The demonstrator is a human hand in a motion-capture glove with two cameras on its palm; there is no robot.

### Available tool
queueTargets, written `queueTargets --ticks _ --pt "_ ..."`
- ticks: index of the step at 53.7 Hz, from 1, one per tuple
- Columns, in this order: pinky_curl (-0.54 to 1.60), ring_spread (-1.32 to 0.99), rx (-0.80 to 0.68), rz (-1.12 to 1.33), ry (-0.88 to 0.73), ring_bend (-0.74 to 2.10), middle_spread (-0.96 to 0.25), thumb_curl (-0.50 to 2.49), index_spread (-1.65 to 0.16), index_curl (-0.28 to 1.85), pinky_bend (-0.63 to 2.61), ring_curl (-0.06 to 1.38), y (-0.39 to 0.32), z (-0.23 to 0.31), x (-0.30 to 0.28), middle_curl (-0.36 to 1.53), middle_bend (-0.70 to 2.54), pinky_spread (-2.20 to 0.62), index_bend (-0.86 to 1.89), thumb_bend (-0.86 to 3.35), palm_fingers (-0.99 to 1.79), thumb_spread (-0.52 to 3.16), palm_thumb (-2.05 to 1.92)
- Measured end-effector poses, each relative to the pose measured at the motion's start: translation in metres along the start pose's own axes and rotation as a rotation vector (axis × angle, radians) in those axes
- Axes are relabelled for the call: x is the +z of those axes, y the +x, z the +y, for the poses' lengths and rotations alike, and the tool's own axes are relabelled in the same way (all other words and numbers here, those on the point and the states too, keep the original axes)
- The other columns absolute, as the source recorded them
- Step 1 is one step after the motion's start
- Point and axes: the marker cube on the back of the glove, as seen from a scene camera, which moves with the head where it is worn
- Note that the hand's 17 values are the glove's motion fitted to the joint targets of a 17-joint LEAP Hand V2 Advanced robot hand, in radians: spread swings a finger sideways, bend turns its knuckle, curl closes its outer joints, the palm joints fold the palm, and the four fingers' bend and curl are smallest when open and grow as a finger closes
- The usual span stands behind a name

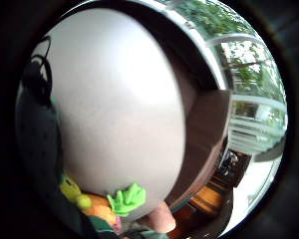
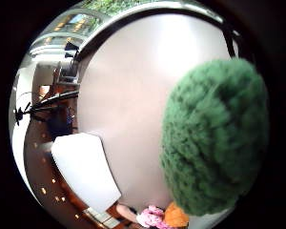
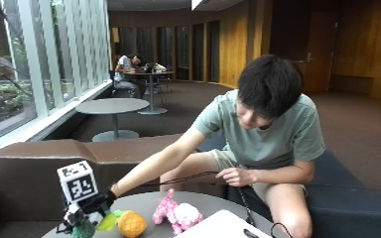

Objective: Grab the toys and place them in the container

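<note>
At the lower left of the outside view, a green toy [image 3: 84,229] is held in the curled fingers of the gloved hand [image 3: 93,204] above the table [image 3: 144,201]; an orange toy [image 3: 132,224] and pink toy [image 3: 177,214] lie beside it.

Green fuzzy toy [image 2: 214,138]; orange-yellow toy [image 3: 132,223]; pink-white toy [image 3: 177,213]; grey table [image 3: 210,202].

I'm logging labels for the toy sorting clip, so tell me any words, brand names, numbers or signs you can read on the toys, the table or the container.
None can be read.
Orange toy: no lettering shows.
Pink and white plush toy: no lettering shows.
Green knitted toy near the right hand: plain knit.
White container: no label shows.
Round table: bare.
</note>
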Motion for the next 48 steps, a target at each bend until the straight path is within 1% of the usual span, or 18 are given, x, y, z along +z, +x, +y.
queueTargets --ticks 1,3,4,5,6,9,14,19,24,27,33,37,42,48 --pt "0.42 -0.33 -0.005 -0.003 0.007 1.13 -0.24 0.61 -0.36 0.3 1.2 0.48 -0.001 0.003 -0.01 0.33 0.6 -0.36 0.42 0.25 1.07 1.08 0.78" --pt "0.43 -0.36 -0.02 0.003 0.026 1.16 -0.26 0.65 -0.38 0.32 1.18 0.5 -0.004 0.009 -0.033 0.36 0.68 -0.37 0.49 0.26 1.08 1.02 0.79" --pt "0.44 -0.36 -0.03 0.011 0.037 1.17 -0.27 0.66 -0.39 0.34 1.19 0.51 -0.008 0.013 -0.045 0.38 0.71 -0.38 0.53 0.27 1.08 0.99 0.8" --pt "0.45 -0.37 -0.044 0.02 0.05 1.15 -0.27 0.67 -0.39 0.34 1.2 0.51 -0.012 0.017 -0.06 0.37 0.68 -0.37 0.5 0.26 0.96 0.97 0.8" --pt "0.47 -0.38 -0.06 0.028 0.065 1.21 -0.28 0.69 -0.4 0.39 1.2 0.55 -0.016 0.022 -0.077 0.42 0.77 -0.39 0.58 0.27 1.05 0.94 0.8" --pt "0.48 -0.41 -0.096 0.049 0.1 1.24 -0.3 0.73 -0.43 0.42 1.21 0.57 -0.029 0.039 -0.124 0.45 0.85 -0.41 0.65 0.27 1.03 0.86 0.8" --pt "0.53 -0.43 -0.125 0.033 0.145 1.32 -0.32 0.8 -0.45 0.51 1.25 0.63 -0.046 0.064 -0.179 0.54 0.98 -0.43 0.77 0.27 0.96 0.73 0.79" --pt "0.58 -0.45 -0.15 -0.002 0.203 1.38 -0.33 0.87 -0.47 0.6 1.29 0.68 -0.069 0.106 -0.243 0.6 1.07 -0.45 0.86 0.28 0.87 0.61 0.78" --pt "0.62 -0.46 -0.173 0.004 0.217 1.43 -0.33 0.93 -0.48 0.69 1.34 0.72 -0.088 0.148 -0.28 0.67 1.15 -0.47 0.94 0.29 0.8 0.5 0.77" --pt "0.65 -0.46 -0.232 0.027 0.246 1.46 -0.33 0.96 -0.49 0.75 1.37 0.74 -0.114 0.176 -0.306 0.7 1.19 -0.47 0.98 0.29 0.76 0.44 0.76" --pt "0.7 -0.46 -0.344 0.01 0.292 1.52 -0.32 1.02 -0.49 0.85 1.42 0.78 -0.168 0.209 -0.336 0.76 1.26 -0.48 1.04 0.31 0.68 0.34 0.74" --pt "0.74 -0.45 -0.386 -0.024 0.278 1.56 -0.32 1.06 -0.5 0.91 1.45 0.8 -0.207 0.224 -0.343 0.8 1.29 -0.48 1.08 0.3 0.63 0.27 0.72" --pt "0.77 -0.45 -0.439 -0.071 0.263 1.59 -0.31 1.1 -0.5 0.98 1.49 0.82 -0.26 0.24 -0.338 0.84 1.33 -0.48 1.1 0.31 0.58 0.21 0.69" --pt "0.81 -0.44 -0.477 -0.104 0.233 1.63 -0.31 1.14 -0.49 1.05 1.53 0.84 -0.299 0.254 -0.318 0.88 1.35 -0.48 1.12 0.31 0.52 0.15 0.67"
